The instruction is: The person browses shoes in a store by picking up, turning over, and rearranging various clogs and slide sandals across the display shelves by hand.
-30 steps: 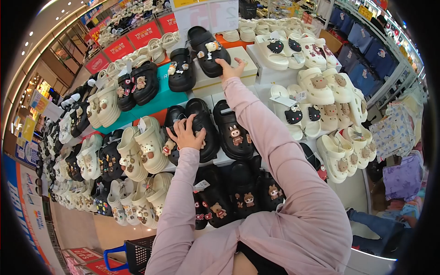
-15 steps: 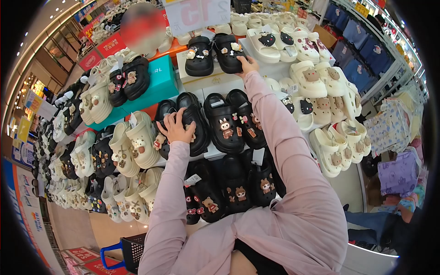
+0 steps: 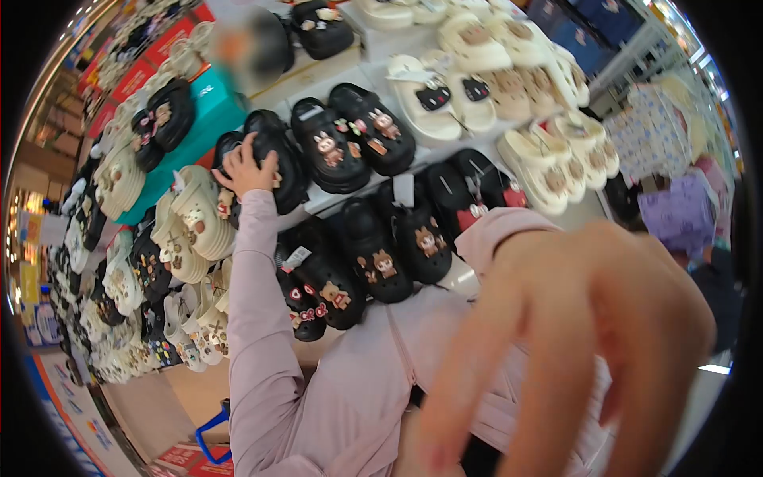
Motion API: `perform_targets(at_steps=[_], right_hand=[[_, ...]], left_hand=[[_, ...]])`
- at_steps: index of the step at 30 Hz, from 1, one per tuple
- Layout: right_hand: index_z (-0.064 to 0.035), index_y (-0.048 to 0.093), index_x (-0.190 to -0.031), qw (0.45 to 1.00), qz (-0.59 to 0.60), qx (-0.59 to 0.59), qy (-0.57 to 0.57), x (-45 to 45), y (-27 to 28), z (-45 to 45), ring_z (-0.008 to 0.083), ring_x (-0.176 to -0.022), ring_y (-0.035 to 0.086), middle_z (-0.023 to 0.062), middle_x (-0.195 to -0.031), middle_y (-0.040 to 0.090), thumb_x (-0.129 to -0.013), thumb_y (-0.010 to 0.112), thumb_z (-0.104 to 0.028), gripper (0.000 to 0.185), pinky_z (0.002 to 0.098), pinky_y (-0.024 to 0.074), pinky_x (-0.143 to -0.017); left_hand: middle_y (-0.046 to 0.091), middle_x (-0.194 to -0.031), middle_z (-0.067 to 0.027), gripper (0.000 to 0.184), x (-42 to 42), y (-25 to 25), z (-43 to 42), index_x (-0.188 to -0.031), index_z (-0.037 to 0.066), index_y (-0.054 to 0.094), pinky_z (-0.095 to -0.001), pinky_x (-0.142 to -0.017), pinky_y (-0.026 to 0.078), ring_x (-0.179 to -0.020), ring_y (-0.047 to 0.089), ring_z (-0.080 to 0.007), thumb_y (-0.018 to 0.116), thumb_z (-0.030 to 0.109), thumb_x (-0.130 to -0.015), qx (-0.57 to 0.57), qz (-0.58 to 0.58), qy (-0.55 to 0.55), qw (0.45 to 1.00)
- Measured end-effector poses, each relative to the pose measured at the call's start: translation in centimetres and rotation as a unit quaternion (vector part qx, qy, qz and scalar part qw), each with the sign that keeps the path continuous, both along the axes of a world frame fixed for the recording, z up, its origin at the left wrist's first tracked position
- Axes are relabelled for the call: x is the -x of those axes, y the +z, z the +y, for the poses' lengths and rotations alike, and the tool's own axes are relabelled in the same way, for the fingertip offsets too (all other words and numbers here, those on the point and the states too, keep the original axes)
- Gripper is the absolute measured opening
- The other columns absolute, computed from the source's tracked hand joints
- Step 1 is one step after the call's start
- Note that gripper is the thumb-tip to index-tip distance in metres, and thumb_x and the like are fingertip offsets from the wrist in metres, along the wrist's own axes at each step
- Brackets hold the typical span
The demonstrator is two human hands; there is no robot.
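My left hand [image 3: 248,168] lies with fingers spread over a pair of black clogs [image 3: 284,155], touching their tops and covering part of the charms. Close to the camera, my right hand [image 3: 584,306] looms large and a little blurred, fingers apart and drooping, with nothing in it. Just right of the left hand stands another black pair with rabbit-like charms [image 3: 327,151]. In the row nearest my body, black clogs with a brown doll charm [image 3: 385,265] and a black clog with a bear charm [image 3: 335,296] face me.
Cream clogs with charms [image 3: 191,219] fill the left side. White slides with black cat faces [image 3: 433,97] and beige bear clogs [image 3: 548,171] stand at right. A teal box [image 3: 203,107] supports shoes at back left. A blue basket handle [image 3: 211,433] shows below.
My right hand has let go of the black clog at the back and come up close to the camera. My left hand stays on the same clogs. The view has shifted and tilted.
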State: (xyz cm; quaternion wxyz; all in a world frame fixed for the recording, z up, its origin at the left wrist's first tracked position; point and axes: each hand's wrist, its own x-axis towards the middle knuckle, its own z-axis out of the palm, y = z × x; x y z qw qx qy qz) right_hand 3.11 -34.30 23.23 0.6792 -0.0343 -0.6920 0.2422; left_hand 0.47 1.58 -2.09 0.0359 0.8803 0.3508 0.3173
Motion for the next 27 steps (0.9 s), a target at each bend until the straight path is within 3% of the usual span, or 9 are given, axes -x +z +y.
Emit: perform_targets(at_steps=[12,19,20,21,22,23,24,25,27], right_hand=[[-0.0049,0.058,-0.110,0.957,-0.014,-0.166,-0.236,5.0,2.8,-10.4,0.0210,-0.109,0.052,0.0068,-0.124,0.050,-0.086,0.047,-0.014,0.028,0.0357,0.0426,-0.088],[-0.0085,0.057,-0.122,0.921,-0.028,-0.280,-0.269,5.8,4.2,-11.6,0.0165,-0.117,0.048,0.0035,-0.136,0.045,-0.085,0.049,-0.016,0.038,0.0333,0.0402,-0.092],[-0.0132,0.054,-0.129,0.856,-0.060,-0.415,-0.303,5.3,4.8,-10.0,0.0105,-0.127,0.041,-0.0016,-0.139,0.045,-0.082,0.051,-0.027,0.049,0.0315,0.0319,-0.101],[-0.0179,0.049,-0.133,0.846,-0.084,-0.415,-0.324,5.2,4.0,-10.9,0.0087,-0.125,0.039,-0.0052,-0.141,0.042,-0.083,0.051,-0.029,0.051,0.0339,0.0286,-0.102],[-0.0139,0.050,-0.131,0.829,-0.096,-0.447,-0.323,4.9,3.7,-11.1,0.0120,-0.130,0.037,-0.0002,-0.141,0.042,-0.083,0.052,-0.023,0.049,0.0348,0.0288,-0.103],[-0.0151,0.049,-0.131,0.769,-0.075,-0.487,-0.408,4.2,3.2,-11.0,0.0123,-0.131,0.037,-0.0021,-0.143,0.040,-0.086,0.052,-0.024,0.046,0.0348,0.0332,-0.099],[-0.0164,0.047,-0.131,0.700,-0.051,-0.518,-0.489,3.4,2.5,-11.2,0.0125,-0.132,0.036,-0.0040,-0.144,0.039,-0.088,0.052,-0.025,0.044,0.0347,0.0375,-0.095],[-0.0155,0.050,-0.128,0.680,0.002,-0.506,-0.530,2.3,1.1,-11.6,0.0145,-0.127,0.040,-0.0027,-0.137,0.044,-0.086,0.053,-0.028,0.044,0.0367,0.0385,-0.093],[-0.0136,0.055,-0.122,0.748,0.140,-0.387,-0.521,-0.3,-4.0,-12.6,0.0184,-0.115,0.049,-0.0001,-0.124,0.055,-0.082,0.056,-0.036,0.046,0.0405,0.0404,-0.089]], left_hand=[[0.047,-0.132,-0.0038,0.062,0.1,-0.3,1.4,-0.127,0.035,0.050,-0.0558,-0.108,0.000,-0.131,0.031,-0.0220,0.066,0.052,-0.070,0.038,0.014,-0.019,0.999],[0.054,-0.123,-0.0168,0.051,3.9,-0.1,-0.9,-0.117,0.014,0.061,-0.0432,-0.099,0.032,-0.116,0.048,-0.0317,0.073,0.034,-0.072,-0.010,-0.190,-0.145,0.971],[0.055,-0.120,-0.0181,0.048,4.8,0.2,-2.1,-0.116,0.012,0.061,-0.0428,-0.097,0.034,-0.114,0.049,-0.0323,0.073,0.031,-0.073,-0.027,-0.198,-0.143,0.969],[0.056,-0.120,-0.0173,0.046,5.8,-0.8,-2.2,-0.115,0.012,0.062,-0.0431,-0.097,0.035,-0.114,0.049,-0.0322,0.073,0.027,-0.073,-0.034,-0.209,-0.146,0.966],[0.056,-0.121,-0.0169,0.045,7.0,0.1,-3.5,-0.115,0.010,0.062,-0.0421,-0.098,0.034,-0.114,0.049,-0.0319,0.073,0.022,-0.072,0.055,-0.234,-0.190,0.952],[0.055,-0.122,-0.0158,0.044,8.6,-1.1,-4.0,-0.114,0.009,0.062,-0.0405,-0.100,0.034,-0.116,0.048,-0.0312,0.072,0.017,-0.072,0.042,-0.211,-0.151,0.965],[0.054,-0.123,-0.0153,0.042,9.9,-1.5,-4.8,-0.114,0.009,0.062,-0.0395,-0.102,0.033,-0.119,0.047,-0.0304,0.072,0.015,-0.073,0.133,-0.243,-0.193,0.941],[0.053,-0.125,-0.0154,0.041,11.5,-1.8,-6.3,-0.114,0.008,0.061,-0.0392,-0.103,0.032,-0.120,0.046,-0.0299,0.070,0.013,-0.074,0.152,-0.224,-0.155,0.950],[0.053,-0.125,-0.0162,0.040,14.2,-2.0,-8.6,-0.114,0.006,0.060,-0.0387,-0.103,0.033,-0.120,0.047,-0.0294,0.069,0.011,-0.076,0.193,-0.209,-0.123,0.951]])
